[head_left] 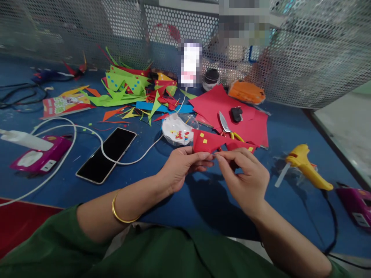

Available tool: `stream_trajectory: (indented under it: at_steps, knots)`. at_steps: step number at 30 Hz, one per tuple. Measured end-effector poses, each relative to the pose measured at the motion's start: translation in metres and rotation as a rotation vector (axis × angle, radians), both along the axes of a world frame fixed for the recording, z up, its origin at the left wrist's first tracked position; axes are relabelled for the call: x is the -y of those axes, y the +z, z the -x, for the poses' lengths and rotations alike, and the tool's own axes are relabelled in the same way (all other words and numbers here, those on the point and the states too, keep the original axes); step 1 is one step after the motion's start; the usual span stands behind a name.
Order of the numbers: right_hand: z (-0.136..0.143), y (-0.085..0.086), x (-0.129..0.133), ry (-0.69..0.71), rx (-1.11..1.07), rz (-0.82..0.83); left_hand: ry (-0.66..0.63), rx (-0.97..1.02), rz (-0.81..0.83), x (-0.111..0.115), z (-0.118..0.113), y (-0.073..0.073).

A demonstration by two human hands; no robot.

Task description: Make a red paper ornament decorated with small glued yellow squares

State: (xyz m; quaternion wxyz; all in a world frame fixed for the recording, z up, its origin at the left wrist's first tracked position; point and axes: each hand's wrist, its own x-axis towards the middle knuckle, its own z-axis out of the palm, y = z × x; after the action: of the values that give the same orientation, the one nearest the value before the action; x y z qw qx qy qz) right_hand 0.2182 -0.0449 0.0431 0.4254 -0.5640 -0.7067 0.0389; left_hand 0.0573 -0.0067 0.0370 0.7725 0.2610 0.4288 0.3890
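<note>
My left hand [185, 164] pinches the left part of a red paper piece [207, 142] that has small yellow squares on it. Close on its right, my right hand [245, 170] is closed with thumb and forefinger pressed together at the paper's lower edge; whatever small thing is between those fingertips is too small to tell. Beyond the hands lie scissors [224, 122] with red and yellow handles, on red paper sheets [255, 125]. A round dish [171, 129] with white lining and tiny red and yellow bits stands left of the paper piece.
A black phone [108, 154] lies at left under a white cable [145, 154], near a purple power strip [56, 154]. Green paper shapes [124, 83] and scraps are behind. A yellow glue gun [310, 168] lies at right. A lit phone [191, 63] stands by the mesh panel [121, 23].
</note>
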Motion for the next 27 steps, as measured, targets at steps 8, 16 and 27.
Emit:
stream_trajectory:
  at_steps: [8, 16, 27]
  knots:
    - [-0.013, 0.012, 0.017, 0.312, 0.124, 0.106, 0.091, -0.075, -0.211, -0.01, 0.009, 0.008]
    - [0.006, -0.04, -0.017, 0.193, 0.151, 0.51, 0.112, -0.076, -0.242, -0.016, 0.012, 0.006]
    - [0.012, -0.053, -0.02, 0.245, 0.17, 0.45, 0.108, -0.04, -0.204, -0.014, 0.011, 0.004]
